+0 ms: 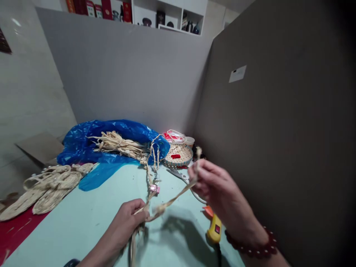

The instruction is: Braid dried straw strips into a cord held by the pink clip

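My left hand (129, 218) is closed around dry, straw-coloured fibre strands (133, 246) that hang below it. My right hand (213, 183) pinches one strand (178, 196) and draws it out to the right; its tip sticks up above the fingers. The strand runs across to my left hand, with a blurred knot-like lump partway along. Beyond my left hand, a braided cord (149, 174) runs up to the bundle at the back. A pink clip (155, 189) sits by the cord. Scissors (180, 175) lie behind my right hand, partly hidden by it.
A blue plastic bag (80, 137) holds a bundle of dry fibre (119, 144). Woven sandals (55, 185) lie at left. A shallow basket (183, 154) with a red item stands at the back. A yellow-handled corded tool (214, 230) lies near the right grey partition (278, 122).
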Demonstrator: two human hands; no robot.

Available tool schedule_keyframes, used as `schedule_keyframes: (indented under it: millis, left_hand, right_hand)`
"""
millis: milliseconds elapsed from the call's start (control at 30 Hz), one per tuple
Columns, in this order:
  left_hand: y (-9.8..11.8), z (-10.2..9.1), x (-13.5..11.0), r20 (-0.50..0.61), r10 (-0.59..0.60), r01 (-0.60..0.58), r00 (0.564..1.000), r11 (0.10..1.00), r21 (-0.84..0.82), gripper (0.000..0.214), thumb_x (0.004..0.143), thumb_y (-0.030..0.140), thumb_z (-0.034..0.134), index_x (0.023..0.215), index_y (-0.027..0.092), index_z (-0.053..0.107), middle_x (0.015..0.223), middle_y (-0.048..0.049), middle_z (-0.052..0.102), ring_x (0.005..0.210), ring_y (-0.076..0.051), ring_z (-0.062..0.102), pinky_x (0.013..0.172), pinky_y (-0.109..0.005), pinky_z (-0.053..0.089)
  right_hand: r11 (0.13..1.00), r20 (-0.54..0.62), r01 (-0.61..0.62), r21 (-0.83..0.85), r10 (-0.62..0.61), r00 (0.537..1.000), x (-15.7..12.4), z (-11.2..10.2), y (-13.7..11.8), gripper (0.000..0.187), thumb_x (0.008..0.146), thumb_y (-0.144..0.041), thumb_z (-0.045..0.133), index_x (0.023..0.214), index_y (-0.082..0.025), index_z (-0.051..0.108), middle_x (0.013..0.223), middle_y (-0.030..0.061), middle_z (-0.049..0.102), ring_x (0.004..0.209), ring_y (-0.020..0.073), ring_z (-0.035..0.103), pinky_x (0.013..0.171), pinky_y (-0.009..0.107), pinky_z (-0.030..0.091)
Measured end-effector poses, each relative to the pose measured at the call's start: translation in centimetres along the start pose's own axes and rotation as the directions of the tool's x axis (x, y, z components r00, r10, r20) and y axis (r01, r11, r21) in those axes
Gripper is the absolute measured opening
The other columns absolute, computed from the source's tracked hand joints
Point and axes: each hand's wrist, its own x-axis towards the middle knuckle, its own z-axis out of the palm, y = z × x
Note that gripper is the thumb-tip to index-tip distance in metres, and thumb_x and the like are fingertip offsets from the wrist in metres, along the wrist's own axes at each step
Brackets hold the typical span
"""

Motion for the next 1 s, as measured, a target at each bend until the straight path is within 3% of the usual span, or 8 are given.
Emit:
schedule_keyframes:
  millis: [100,267,367,433,600,667,767,1000]
  left_hand:
    - [0.1,0.0,0.0,0.006,0.017,-0.017,1.000,1.000,0.024,0.027,0.065,0.041,0.060,0.056,0.020,0.045,0.052,0.0084,0.035,0.052,-0.010,0.028,0.050,-0.023,0.020]
    - [0.6,-0.1,-0.1,-0.001,0.022,-0.022,1.000,0.999,0.035,0.027,0.062,0.042,0.060,0.056,0.020,0.047,0.052,0.0080,0.035,0.053,-0.011,0.030,0.051,-0.023,0.022]
    - [0.6,-0.1,-0.2,0.015,-0.001,0.001,1.000,1.000,0.003,0.027,0.064,0.042,0.061,0.057,0.020,0.047,0.050,0.0090,0.034,0.050,-0.010,0.028,0.048,-0.022,0.020]
    - [0.4,-0.1,-0.3,0.037,-0.028,0.030,0.999,0.999,-0.033,0.026,0.065,0.040,0.061,0.058,0.020,0.048,0.049,0.0095,0.035,0.046,-0.009,0.027,0.046,-0.022,0.019]
    - [0.2,0.2,-0.4,0.085,-0.069,0.083,0.994,0.982,-0.169,0.026,0.065,0.038,0.066,0.060,0.019,0.049,0.046,0.0100,0.038,0.041,-0.007,0.029,0.043,-0.020,0.021]
    - [0.3,0.4,-0.4,0.090,-0.061,0.077,0.994,0.979,-0.188,0.026,0.064,0.038,0.068,0.061,0.019,0.050,0.047,0.0096,0.040,0.041,-0.007,0.030,0.042,-0.020,0.021]
    - [0.5,0.5,-0.5,0.083,0.001,0.018,0.997,0.973,-0.230,0.026,0.062,0.038,0.070,0.062,0.017,0.055,0.051,0.0066,0.048,0.046,-0.009,0.039,0.046,-0.021,0.026]
    - [0.7,0.6,-0.6,0.092,-0.011,0.032,0.996,0.971,-0.237,0.022,0.065,0.034,0.071,0.073,0.016,0.062,0.054,0.0061,0.051,0.054,-0.012,0.047,0.053,-0.022,0.035]
  right_hand:
    - [0.979,-0.230,0.199,-0.033,-0.201,0.952,-1.2,-1.5,-3.5,0.013,0.083,-0.025,0.060,0.075,-0.018,0.052,0.073,-0.0017,0.038,0.053,0.0082,0.021,0.044,0.022,0.019]
    - [0.774,-0.364,0.488,-0.404,-0.625,0.691,-2.7,-2.8,-8.8,0.020,0.084,-0.027,0.057,0.069,-0.023,0.045,0.069,-0.0032,0.022,0.054,0.0125,0.022,0.045,0.028,0.020]
    - [0.439,-0.289,0.163,-0.884,-0.785,0.548,-1.4,-4.4,-9.6,0.007,0.087,-0.030,0.054,0.083,-0.024,0.055,0.074,0.0014,0.046,0.060,0.0156,0.042,0.054,0.030,0.032]
    - [0.012,-0.136,-0.180,-0.984,-0.706,0.695,0.0,-5.7,-8.4,0.013,0.090,-0.027,0.047,0.091,-0.020,0.058,0.076,0.0054,0.057,0.064,0.0187,0.050,0.061,0.033,0.038]
    - [-0.155,-0.082,-0.174,-0.972,-0.468,0.880,0.9,-4.3,-2.0,0.017,0.086,-0.017,0.054,0.099,-0.011,0.063,0.094,0.0175,0.065,0.085,0.0260,0.058,0.076,0.036,0.041]
    - [-0.010,0.031,0.029,-1.000,-0.231,0.973,0.3,-1.4,1.0,0.019,0.091,-0.019,0.048,0.097,-0.015,0.065,0.092,0.0121,0.067,0.081,0.0206,0.060,0.075,0.031,0.042]
    - [0.300,0.178,0.172,-0.938,-0.005,0.984,-0.1,2.6,4.9,0.017,0.090,-0.024,0.052,0.089,-0.017,0.067,0.085,0.0067,0.068,0.081,0.0175,0.060,0.073,0.026,0.042]
    - [0.845,0.126,0.006,-0.534,0.073,0.989,1.7,3.2,9.1,0.017,0.089,-0.025,0.054,0.083,-0.014,0.065,0.077,0.0007,0.062,0.072,0.0115,0.054,0.070,0.022,0.041]
